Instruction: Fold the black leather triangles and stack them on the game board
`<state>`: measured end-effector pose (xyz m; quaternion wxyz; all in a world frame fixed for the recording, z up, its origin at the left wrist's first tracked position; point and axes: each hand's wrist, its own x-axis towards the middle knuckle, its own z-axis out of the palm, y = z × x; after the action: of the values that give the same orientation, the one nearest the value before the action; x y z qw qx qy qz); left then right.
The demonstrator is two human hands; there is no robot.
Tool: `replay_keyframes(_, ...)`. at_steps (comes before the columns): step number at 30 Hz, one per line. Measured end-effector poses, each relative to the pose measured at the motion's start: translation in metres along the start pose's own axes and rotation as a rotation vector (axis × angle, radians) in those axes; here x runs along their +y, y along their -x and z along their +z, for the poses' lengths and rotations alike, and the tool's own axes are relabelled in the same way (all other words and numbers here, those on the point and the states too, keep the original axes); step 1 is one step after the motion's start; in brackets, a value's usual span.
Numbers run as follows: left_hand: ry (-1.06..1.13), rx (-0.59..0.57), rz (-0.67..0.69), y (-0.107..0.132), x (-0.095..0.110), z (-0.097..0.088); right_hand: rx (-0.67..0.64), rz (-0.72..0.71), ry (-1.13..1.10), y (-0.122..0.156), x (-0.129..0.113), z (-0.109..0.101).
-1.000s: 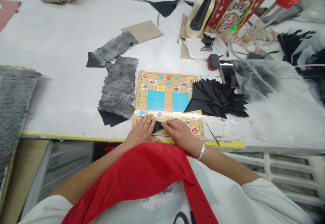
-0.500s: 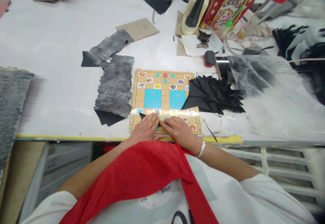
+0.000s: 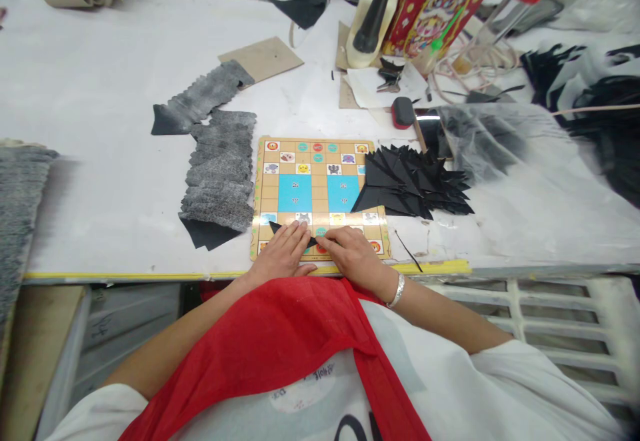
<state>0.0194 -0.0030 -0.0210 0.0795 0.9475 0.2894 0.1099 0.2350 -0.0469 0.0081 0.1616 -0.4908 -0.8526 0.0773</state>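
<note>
Under my hands lies a printed animal game board (image 3: 320,194) at the table's front edge. My left hand (image 3: 284,249) rests flat on a black folded piece of sheet material (image 3: 275,227), its fingers stretched out and together. The piece's pointed left end pokes out past those fingers. At the other end, my right hand (image 3: 351,253) has its fingers bent and pinched on the piece's tip; part of the grip is hidden. To the right, a pile of black folded pointed pieces (image 3: 413,184) overlaps the board. Left of the board lie overlapping grey-backed black pieces (image 3: 217,171).
A tan card (image 3: 265,64) lies behind the grey-backed pieces. Further back right are a black-handled tool (image 3: 373,24), a red box (image 3: 435,7), a red-and-black block (image 3: 403,113) and clear plastic film (image 3: 485,141). Grey fabric (image 3: 23,207) sits at far left.
The view has shifted slightly, so the table's things appear a little further left. My right fingertips have lifted slightly at the black piece's right end; my left hand stays flat on it.
</note>
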Motion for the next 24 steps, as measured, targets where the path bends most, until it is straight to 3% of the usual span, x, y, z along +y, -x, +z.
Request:
replay_keyframes(9, -0.032, 0.056, 0.058, 0.001, -0.003, 0.001, -0.098, -0.033, 0.064, 0.000, -0.004, -0.005)
replay_keyframes(14, -0.031, 0.029, 0.061, 0.002, -0.004, 0.001, 0.032, 0.114, -0.144, 0.001, -0.004, -0.005)
replay_keyframes(17, -0.041, 0.024, 0.056, 0.002, -0.003, 0.002, 0.076, 0.136, -0.095, 0.003, -0.008, -0.001)
replay_keyframes(24, -0.081, 0.013, 0.048, 0.003, -0.003, -0.003, -0.129, -0.009, 0.210, 0.002, -0.024, -0.001)
